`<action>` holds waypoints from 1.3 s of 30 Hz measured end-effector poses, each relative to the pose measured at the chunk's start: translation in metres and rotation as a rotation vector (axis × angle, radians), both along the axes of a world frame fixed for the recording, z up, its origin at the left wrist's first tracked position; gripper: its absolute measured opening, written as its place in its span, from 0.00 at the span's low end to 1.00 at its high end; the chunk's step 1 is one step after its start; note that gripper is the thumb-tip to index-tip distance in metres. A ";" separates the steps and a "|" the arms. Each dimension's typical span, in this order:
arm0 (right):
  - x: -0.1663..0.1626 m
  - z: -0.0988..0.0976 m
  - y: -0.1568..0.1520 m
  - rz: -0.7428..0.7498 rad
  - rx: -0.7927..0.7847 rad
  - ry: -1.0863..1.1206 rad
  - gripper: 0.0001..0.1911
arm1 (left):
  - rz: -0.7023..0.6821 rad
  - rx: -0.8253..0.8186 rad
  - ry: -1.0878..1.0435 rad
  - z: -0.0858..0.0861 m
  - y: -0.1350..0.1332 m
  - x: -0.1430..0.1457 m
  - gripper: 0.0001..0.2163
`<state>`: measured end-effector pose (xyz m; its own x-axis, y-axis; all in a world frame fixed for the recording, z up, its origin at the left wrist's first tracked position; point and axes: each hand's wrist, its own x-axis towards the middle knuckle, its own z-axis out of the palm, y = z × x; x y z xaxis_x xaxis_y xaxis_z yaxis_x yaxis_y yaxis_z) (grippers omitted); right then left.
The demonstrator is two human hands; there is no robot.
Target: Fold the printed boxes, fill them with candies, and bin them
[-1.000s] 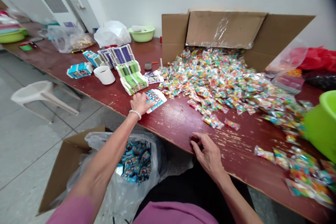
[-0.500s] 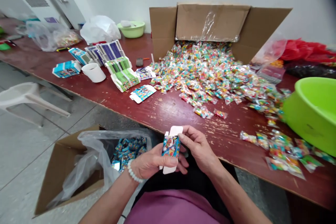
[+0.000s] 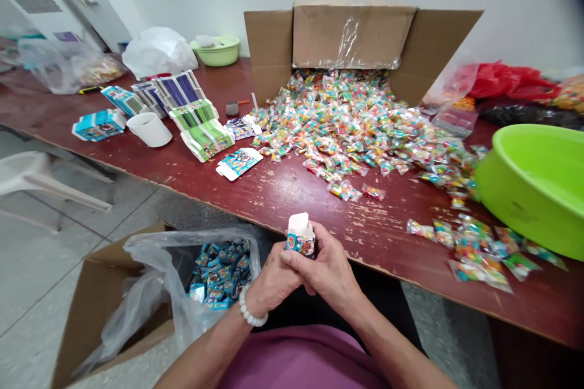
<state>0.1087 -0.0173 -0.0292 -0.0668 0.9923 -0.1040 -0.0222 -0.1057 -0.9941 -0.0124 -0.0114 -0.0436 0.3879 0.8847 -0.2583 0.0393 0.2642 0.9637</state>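
Note:
A small blue printed candy box (image 3: 301, 244) stands upright between my hands at the table's front edge, its white top flap raised. My left hand (image 3: 280, 273) with the beaded bracelet wraps the box's lower left part. Around its right side and bottom, my right hand (image 3: 332, 261) is closed too, thumb across the front. Fingers hide the box's lower end. Beyond my hands, many wrapped candies (image 3: 342, 127) spill from a carton (image 3: 353, 36) laid on its side. A flat blue box (image 3: 239, 163) lies on the table to the left.
A green basin (image 3: 529, 188) stands at the right, with loose candy packets before it. Stacked flat boxes (image 3: 201, 127) and a white paper roll (image 3: 149, 129) are at the left. Below the table, a plastic-lined carton (image 3: 109, 292) holds many blue boxes (image 3: 223, 267).
The flat-faced box has been squared open and turned upright. My right hand has moved from its top flap down around its side, and both hands have come together. The view has shifted slightly right.

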 end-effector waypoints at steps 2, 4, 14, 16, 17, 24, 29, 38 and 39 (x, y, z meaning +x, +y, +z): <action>0.003 0.001 0.002 -0.010 -0.021 0.018 0.21 | 0.028 -0.087 -0.073 -0.002 -0.001 0.006 0.06; 0.005 -0.001 0.003 0.015 -0.056 0.051 0.17 | 0.037 -0.189 -0.188 -0.004 -0.002 0.010 0.09; 0.023 -0.020 0.012 0.028 0.089 -0.089 0.17 | 0.127 -0.165 -0.244 -0.007 0.003 0.000 0.17; 0.023 -0.022 0.011 0.044 0.090 -0.022 0.19 | 0.206 -0.160 -0.264 -0.006 0.002 -0.001 0.22; 0.022 -0.024 0.010 0.037 0.091 0.031 0.20 | 0.249 -0.157 -0.280 -0.006 0.001 -0.001 0.24; 0.011 -0.029 0.006 -0.135 0.103 0.202 0.20 | 0.345 0.011 -0.257 0.003 -0.007 0.005 0.43; 0.013 -0.024 0.004 -0.084 0.116 0.167 0.23 | 0.314 0.097 -0.191 0.003 -0.007 0.003 0.33; 0.033 -0.014 0.014 -0.033 -0.033 0.165 0.14 | 0.150 -0.066 -0.251 -0.001 -0.006 -0.008 0.16; 0.035 -0.012 0.015 -0.030 -0.059 0.186 0.14 | 0.160 -0.041 -0.217 -0.001 -0.007 -0.008 0.15</action>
<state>0.1437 -0.0023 -0.0415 -0.0607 0.9867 -0.1506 -0.2093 -0.1601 -0.9647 -0.0205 -0.0187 -0.0444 0.2943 0.9298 -0.2210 -0.2124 0.2891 0.9334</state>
